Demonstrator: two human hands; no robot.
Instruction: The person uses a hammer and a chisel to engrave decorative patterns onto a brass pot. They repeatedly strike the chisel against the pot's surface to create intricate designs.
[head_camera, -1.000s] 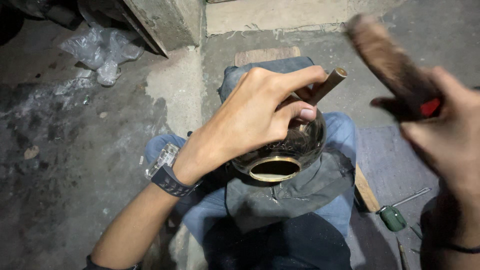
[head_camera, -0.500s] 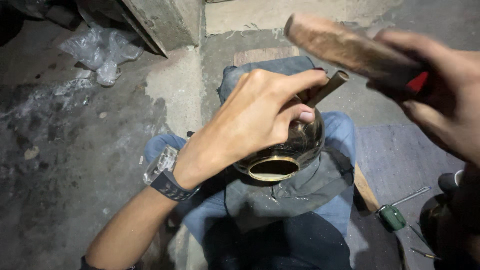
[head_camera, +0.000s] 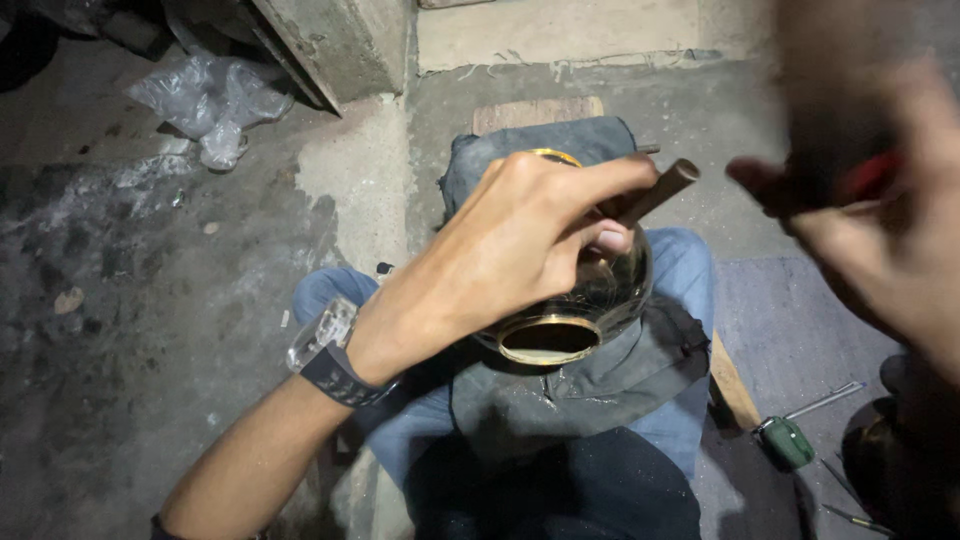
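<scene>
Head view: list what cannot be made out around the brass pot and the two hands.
- Right hand: motion-blurred; the tool it holds is unreadable apart from a red patch.
- Brass pot: upper part hidden by the left hand.
- Rod: lower end hidden behind the left fingers.

A crumpled plastic bag (head_camera: 205, 105) lies on the concrete floor (head_camera: 150, 300); a green-handled screwdriver (head_camera: 790, 440) (lower right) lies nearby.
</scene>
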